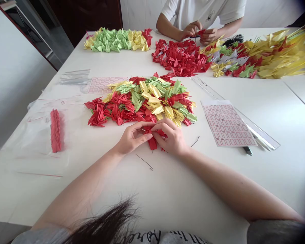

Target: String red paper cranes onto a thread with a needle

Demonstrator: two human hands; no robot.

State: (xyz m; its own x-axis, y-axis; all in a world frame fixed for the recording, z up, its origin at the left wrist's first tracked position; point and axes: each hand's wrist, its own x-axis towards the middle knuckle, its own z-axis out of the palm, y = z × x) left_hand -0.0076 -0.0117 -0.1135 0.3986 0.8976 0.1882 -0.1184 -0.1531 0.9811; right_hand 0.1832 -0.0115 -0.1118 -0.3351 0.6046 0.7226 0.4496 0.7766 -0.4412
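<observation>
Both my hands meet at the middle of the table over red folded paper (pixel 153 143). My left hand (pixel 134 137) pinches the paper from the left, thumb and fingertips closed on it. From the right, my right hand (pixel 171 138) has its fingertips closed on the same paper and hides part of it. Just beyond my fingers lies a heap of folded paper cranes (pixel 152 100) in red, yellow and green. A thin dark wire (pixel 144 161) with a hooked end lies in front of my hands. Another short wire (pixel 195 141) lies to the right.
At left, clear plastic bags (pixel 38 135) lie around a packed red paper bundle (pixel 56 130). A label sheet (pixel 227 123), a clear ruler (pixel 266 137) and a dark-tipped tool (pixel 247 150) are at right. Across the table, a co-worker's hands (pixel 208 35) hold red paper behind red cranes (pixel 180 59).
</observation>
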